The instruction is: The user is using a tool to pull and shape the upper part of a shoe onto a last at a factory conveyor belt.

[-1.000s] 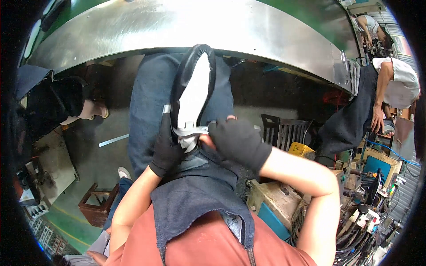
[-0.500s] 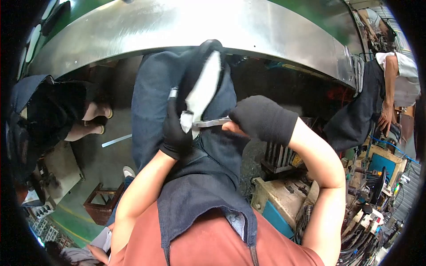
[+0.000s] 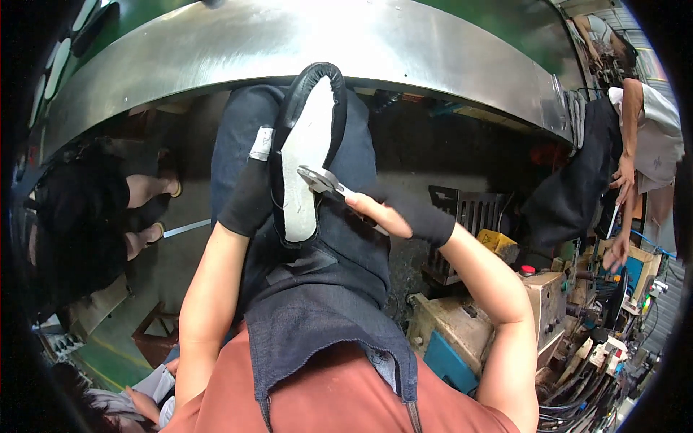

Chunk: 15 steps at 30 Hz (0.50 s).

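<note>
A black shoe upper [image 3: 337, 130] lies bottom up over my thighs, its toe end pointing at the bench. Its edge is folded in around a long white insole [image 3: 304, 155]. My left hand [image 3: 249, 193], in a black glove with white tape on one digit, grips the shoe along its left side; most of its fingers are hidden. In my right hand [image 3: 393, 213], also black-gloved with bare skin showing at the thumb, is a pair of metal pliers [image 3: 323, 179]. The pliers' head is over the middle of the insole, near its right edge; whether it touches cannot be told.
A shiny metal bench edge [image 3: 180, 61] curves across the front. At right stand a slatted dark rack [image 3: 469, 213], a beige machine housing [image 3: 451, 325] and a yellow part [image 3: 498, 244]. A co-worker's hand [image 3: 624, 173] is farther right. Another person's legs [image 3: 148, 191] are at left.
The shoe has turned from a tilted, blurred pose to show its whole bottom. My left hand has shifted left along it. The pliers have moved up from the lower end to the insole's middle.
</note>
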{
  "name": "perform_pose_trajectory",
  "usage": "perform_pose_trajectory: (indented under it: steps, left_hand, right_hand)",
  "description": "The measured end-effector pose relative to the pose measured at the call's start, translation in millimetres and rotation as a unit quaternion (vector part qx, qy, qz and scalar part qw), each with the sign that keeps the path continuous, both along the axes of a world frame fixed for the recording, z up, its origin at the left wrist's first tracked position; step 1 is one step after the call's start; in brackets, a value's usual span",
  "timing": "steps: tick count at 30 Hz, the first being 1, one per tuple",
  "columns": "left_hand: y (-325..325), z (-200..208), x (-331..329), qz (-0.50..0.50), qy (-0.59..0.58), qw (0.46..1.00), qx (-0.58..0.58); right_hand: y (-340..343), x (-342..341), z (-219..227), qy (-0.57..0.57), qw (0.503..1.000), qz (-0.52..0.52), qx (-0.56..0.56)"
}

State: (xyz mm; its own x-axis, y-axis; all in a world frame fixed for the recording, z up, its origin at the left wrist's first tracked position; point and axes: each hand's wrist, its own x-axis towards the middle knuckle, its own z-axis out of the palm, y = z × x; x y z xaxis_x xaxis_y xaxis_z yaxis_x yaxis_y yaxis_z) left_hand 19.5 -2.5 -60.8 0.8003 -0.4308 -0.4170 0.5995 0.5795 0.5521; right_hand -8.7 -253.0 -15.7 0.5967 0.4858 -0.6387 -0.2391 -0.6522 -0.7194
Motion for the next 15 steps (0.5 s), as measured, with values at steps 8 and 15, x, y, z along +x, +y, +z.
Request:
perform_pose_trajectory:
  steps: [8,15]
  left_hand:
    - [-13.6,2.7,-17.2,0.030,0.068,0.994,0.076]
    - [-21.4,-8.9,-27.4,0.046,0.034,0.997,0.046]
  right_hand:
    - [35.7,5.4,37.5,-0.162,0.987,0.013,-0.004]
    - [11.8,-7.0,18.2,-0.527,0.845,0.034,-0.081]
